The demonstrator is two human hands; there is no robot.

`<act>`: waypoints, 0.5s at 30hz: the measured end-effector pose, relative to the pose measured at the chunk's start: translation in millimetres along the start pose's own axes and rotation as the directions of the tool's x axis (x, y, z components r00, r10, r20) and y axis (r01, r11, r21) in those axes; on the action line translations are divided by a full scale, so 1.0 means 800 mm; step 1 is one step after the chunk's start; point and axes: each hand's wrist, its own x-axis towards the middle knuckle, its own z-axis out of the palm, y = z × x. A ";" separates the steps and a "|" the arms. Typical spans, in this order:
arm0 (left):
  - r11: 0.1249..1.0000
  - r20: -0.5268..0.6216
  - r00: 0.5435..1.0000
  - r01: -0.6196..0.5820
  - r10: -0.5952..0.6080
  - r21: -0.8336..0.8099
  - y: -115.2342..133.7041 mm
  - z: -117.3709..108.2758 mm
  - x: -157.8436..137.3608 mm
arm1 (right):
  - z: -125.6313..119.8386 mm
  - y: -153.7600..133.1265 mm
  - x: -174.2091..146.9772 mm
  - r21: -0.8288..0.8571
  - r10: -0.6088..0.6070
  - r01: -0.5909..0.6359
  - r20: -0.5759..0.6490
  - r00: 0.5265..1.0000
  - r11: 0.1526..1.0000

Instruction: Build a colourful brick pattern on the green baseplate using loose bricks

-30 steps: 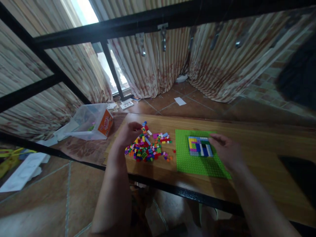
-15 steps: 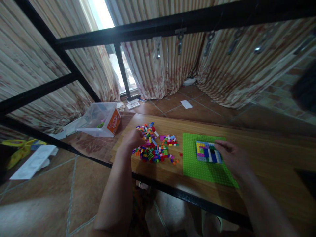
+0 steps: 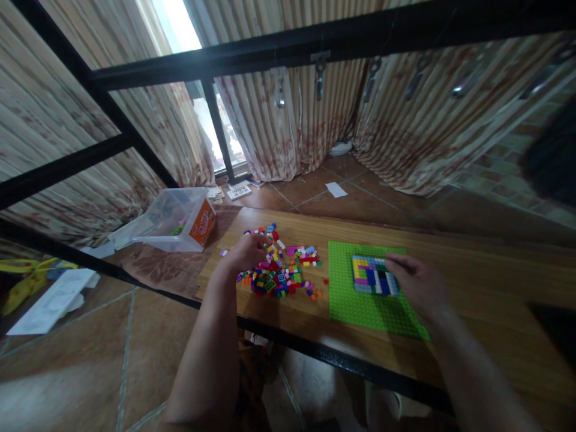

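Tbl (image 3: 481, 285) w/ 1 grn baseplate (image 3: 341, 297)

We can read no text for certain. On the clear plastic box (image 3: 185, 203), just past the table's (image 3: 360, 231) left edge, we see an orange label (image 3: 204, 223) with a line of pale, slanted lettering, too blurred for us to spell out. Beyond the table's far left corner, a white card (image 3: 238, 191) on the floor carries dark printed marks, too small for us to make out.
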 end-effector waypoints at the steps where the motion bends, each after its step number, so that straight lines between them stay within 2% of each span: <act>1: 1.000 0.024 1.000 0.001 -0.002 0.016 0.000 0.001 0.001 | 0.000 0.001 0.000 0.000 -0.001 0.001 0.005 1.000 1.000; 5: 0.995 0.121 0.992 -0.031 0.019 0.100 -0.001 0.004 0.005 | -0.001 0.004 0.002 -0.009 -0.015 0.015 0.016 1.000 1.000; 9: 0.994 0.167 0.985 -0.067 0.052 0.087 0.003 0.009 0.007 | -0.003 0.004 0.003 -0.055 -0.020 0.021 0.021 1.000 0.998; 12: 0.992 0.179 0.979 -0.113 0.103 0.048 0.005 0.010 0.007 | -0.004 0.004 0.003 -0.095 -0.009 0.011 0.028 1.000 0.995; 15: 0.995 0.143 0.987 -0.079 0.070 0.059 0.002 0.004 0.004 | -0.004 0.005 0.003 -0.090 -0.024 0.026 0.025 0.999 0.996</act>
